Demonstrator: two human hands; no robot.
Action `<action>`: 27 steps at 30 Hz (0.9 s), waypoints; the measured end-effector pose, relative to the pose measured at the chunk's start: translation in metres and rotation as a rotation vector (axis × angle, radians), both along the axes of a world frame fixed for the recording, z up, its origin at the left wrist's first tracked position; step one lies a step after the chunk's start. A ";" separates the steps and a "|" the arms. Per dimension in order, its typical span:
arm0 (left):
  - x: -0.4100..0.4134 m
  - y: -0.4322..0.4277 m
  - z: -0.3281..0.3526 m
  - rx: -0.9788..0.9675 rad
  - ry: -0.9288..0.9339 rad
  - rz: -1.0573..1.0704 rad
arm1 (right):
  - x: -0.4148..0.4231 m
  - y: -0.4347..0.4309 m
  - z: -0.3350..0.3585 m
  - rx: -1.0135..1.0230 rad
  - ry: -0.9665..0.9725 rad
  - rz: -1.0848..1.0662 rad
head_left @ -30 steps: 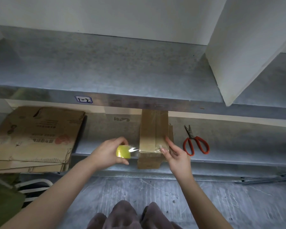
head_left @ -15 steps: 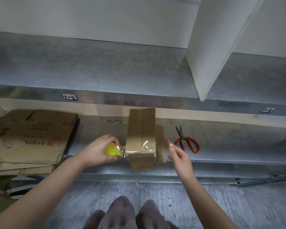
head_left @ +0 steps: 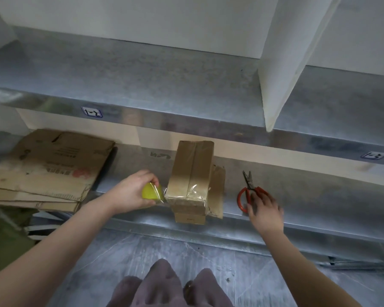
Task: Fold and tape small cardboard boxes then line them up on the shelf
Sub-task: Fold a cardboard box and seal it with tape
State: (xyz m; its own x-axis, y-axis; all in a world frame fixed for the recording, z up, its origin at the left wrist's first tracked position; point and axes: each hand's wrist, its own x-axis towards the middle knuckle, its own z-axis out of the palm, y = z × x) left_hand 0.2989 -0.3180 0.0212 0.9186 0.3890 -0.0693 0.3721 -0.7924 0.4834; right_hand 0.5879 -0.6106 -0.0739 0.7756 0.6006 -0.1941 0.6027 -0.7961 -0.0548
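While left hand (head_left: 129, 193) clamps tape roll (head_left: 149, 191) beside box (head_left: 192, 173), right hand (head_left: 266, 209) touches scissors (head_left: 250, 186) (grip unclear).

A small brown cardboard box (head_left: 192, 173), closed, lies lengthwise at the front edge of the grey metal shelf (head_left: 319, 196), its near end overhanging that edge. A loose flap hangs off its right side. Wrinkled clear tape (head_left: 195, 191) crosses the near top end and stretches left to a yellow-green tape roll (head_left: 151, 191), gripped in the left hand (head_left: 129, 193) just beside the box. Flattened brown cardboard boxes (head_left: 47, 169) lie stacked at the shelf's left end.
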 end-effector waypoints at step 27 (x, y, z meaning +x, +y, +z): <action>-0.011 0.022 0.005 -0.039 0.051 -0.116 | -0.179 0.011 0.106 0.454 0.081 -0.373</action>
State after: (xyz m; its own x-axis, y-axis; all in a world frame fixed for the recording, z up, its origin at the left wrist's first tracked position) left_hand 0.2880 -0.2956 0.0265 0.9522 0.2764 -0.1299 0.3037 -0.8124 0.4978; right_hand 0.4093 -0.5999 0.0320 0.9438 0.3268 -0.0491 0.2660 -0.8394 -0.4741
